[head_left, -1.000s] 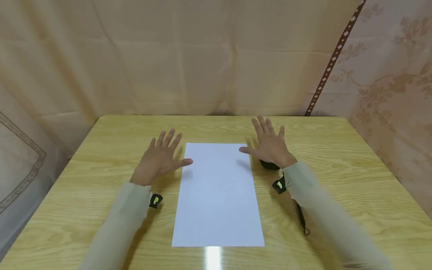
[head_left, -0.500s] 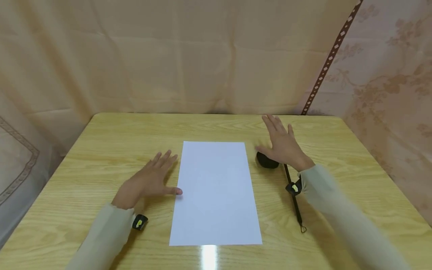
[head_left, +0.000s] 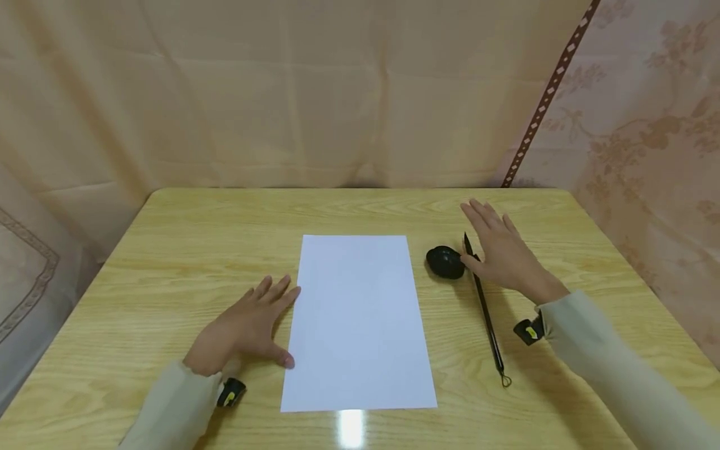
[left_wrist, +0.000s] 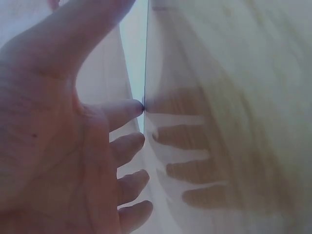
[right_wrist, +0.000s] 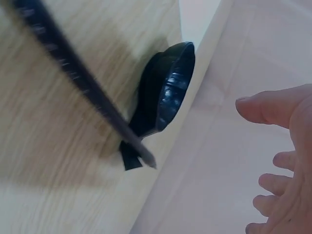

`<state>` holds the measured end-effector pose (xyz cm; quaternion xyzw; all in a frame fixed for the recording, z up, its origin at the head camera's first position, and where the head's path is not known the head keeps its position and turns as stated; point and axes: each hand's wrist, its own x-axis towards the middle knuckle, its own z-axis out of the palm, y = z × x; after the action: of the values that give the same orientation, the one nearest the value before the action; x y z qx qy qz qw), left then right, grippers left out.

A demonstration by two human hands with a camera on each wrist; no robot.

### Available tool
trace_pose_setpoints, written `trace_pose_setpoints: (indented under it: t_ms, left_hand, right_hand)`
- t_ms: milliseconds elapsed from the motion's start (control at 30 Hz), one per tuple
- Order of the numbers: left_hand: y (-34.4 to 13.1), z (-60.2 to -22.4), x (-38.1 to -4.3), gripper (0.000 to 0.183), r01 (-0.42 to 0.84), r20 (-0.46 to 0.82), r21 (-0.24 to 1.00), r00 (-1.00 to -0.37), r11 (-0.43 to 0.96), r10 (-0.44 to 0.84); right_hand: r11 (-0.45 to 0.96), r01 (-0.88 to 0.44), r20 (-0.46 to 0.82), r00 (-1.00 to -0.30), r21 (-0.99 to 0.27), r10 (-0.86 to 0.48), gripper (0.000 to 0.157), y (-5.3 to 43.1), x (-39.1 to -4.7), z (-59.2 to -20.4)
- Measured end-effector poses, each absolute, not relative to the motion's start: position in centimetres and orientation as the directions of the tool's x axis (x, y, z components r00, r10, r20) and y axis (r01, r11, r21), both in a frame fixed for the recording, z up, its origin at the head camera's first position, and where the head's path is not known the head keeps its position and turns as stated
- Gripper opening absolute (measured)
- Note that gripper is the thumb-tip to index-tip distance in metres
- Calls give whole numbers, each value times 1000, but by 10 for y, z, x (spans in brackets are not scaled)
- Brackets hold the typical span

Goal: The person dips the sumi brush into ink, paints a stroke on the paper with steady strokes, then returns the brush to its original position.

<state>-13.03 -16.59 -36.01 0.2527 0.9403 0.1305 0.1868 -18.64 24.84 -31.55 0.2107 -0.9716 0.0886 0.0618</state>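
A sheet of white paper (head_left: pixel 360 325) lies flat on the wooden table. At its left edge is my left hand (head_left: pixel 244 328), fingers spread, with thumb and index fingertips right at the edge; the left wrist view shows the fingertips close over the table. My right hand (head_left: pixel 509 259) hovers with straight fingers to the right of a calligraphy brush (head_left: pixel 487 319), holding nothing. The pointed end of this brush rests across the short handle of a black, spoon-shaped ink dish (head_left: pixel 444 262). In the right wrist view, pale marks run along the brush handle.
The light wood table (head_left: pixel 185 250) reaches back to a beige curtain (head_left: pixel 337 112). A flowered cloth (head_left: pixel 652 144) hangs on the right. Small black cameras hang at both wrists. A hanging loop (head_left: pixel 506 380) ends the brush near the front.
My left hand has come down and back along the paper's left edge. My right hand has moved right, away from the paper, uncovering the ink dish and brush.
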Motion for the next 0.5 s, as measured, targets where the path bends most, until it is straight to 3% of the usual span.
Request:
trace_pose_setpoints:
  t_ms: [500]
  left_hand:
    - [-160,-355,-133,119,436,-301,305,-800,847,520]
  right_hand:
    - [837,-532,168,-843,-128,-511,87,281,-158,-330]
